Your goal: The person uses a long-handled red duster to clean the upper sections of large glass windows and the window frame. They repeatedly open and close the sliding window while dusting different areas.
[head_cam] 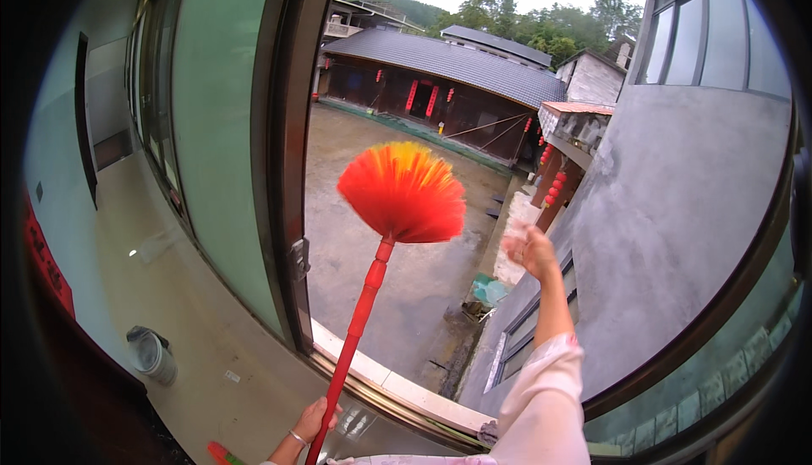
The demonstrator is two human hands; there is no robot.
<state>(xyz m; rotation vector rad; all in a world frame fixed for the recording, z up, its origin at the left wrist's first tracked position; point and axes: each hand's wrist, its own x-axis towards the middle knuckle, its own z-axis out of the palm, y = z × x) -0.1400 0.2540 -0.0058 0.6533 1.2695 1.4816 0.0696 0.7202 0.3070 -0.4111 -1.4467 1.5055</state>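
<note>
My left hand point(312, 419), with a bangle on its wrist, is closed around the red pole point(356, 319) of a long-handled duster near the bottom of the view. The pole rises at a slant, and its fan-shaped bristle head point(406, 195), red with a yellow-orange middle, stands up in front of the open window. My right hand point(531, 250) is raised to the right of the bristles and apart from them. It is blurred, the fingers look partly bent, and nothing shows in it. The right arm reaches out over the window sill point(406, 379).
A dark window frame point(285, 147) with a latch stands left of the opening; a grey wall point(672, 211) is outside on the right. Indoors, a bucket point(152, 357) stands on the floor at the left, and a red and green object point(222, 453) lies at the bottom edge.
</note>
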